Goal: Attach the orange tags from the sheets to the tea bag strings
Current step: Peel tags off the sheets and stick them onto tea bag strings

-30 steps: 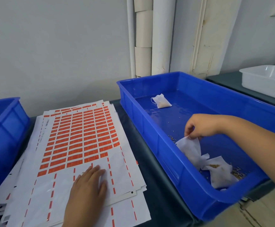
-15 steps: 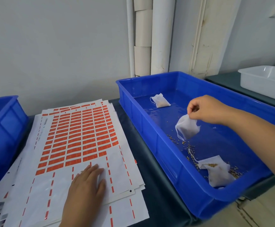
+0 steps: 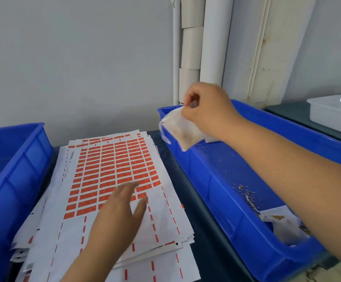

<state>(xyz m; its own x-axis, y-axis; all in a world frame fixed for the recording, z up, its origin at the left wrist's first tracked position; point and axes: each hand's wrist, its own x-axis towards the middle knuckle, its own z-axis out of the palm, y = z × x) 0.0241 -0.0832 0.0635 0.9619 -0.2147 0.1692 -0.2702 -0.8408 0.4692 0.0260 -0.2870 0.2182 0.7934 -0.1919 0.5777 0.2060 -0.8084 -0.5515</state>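
Right hand (image 3: 207, 110) pinches a white tea bag (image 3: 180, 130) up over the far left corner of the blue bin (image 3: 216, 192), while the left hand (image 3: 120, 210), fingers loosely spread and holding nothing, sits over the stack of orange tag sheets (image 3: 112, 169). All this on a dark tabletop (image 3: 188, 188) against a pale grey wall (image 3: 74, 58), white pipes (image 3: 212, 37) running up the corner, a white tray (image 3: 336, 112) far right, another blue bin (image 3: 13, 169) at left.

The blue bin (image 3: 226, 192) is glossy, smooth plastic. The sheets (image 3: 165, 216) are matt white paper; the tea bag (image 3: 184, 131) is thin, gauzy cloth.
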